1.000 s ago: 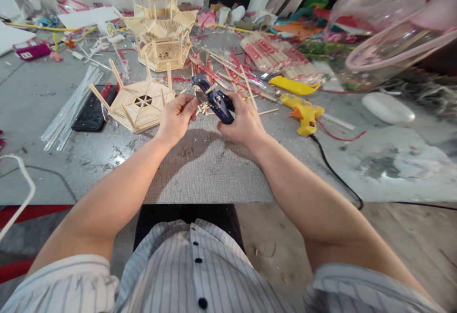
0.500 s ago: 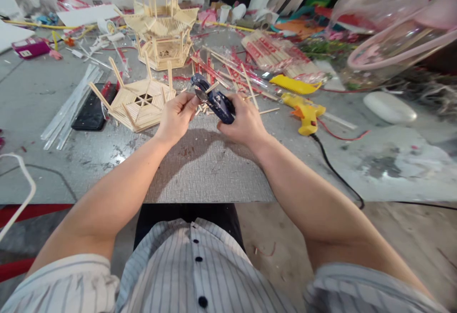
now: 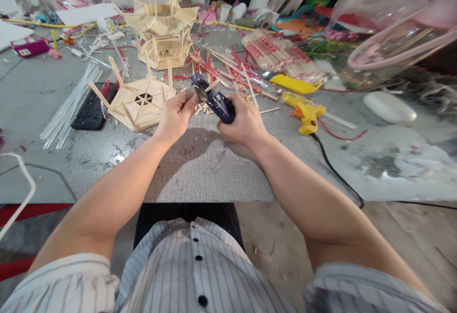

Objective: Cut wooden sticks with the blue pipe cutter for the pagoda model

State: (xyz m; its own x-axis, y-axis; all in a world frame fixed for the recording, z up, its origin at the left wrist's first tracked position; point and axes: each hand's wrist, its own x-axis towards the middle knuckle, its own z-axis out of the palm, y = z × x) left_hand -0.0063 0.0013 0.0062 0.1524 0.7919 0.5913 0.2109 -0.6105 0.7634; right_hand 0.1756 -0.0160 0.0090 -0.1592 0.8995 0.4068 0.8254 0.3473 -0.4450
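**Fingers closed around stick and tool**

My left hand's (image 3: 174,116) fingertips are pinched together, apparently on the short stick (image 3: 213,85) that crosses the dark blue hand tool (image 3: 222,106). My right hand (image 3: 246,118) curls around its handles, which sit close together; I can't tell whether the blades meet. Beside my left hand lies the hexagonal stick frame (image 3: 152,118); beyond it stands the stick tower (image 3: 157,24).

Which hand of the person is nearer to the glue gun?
Right. The right hand, around the blue tool, is left of the glue gun, apart from it; the left hand is farther left, beside the hexagonal stick base.
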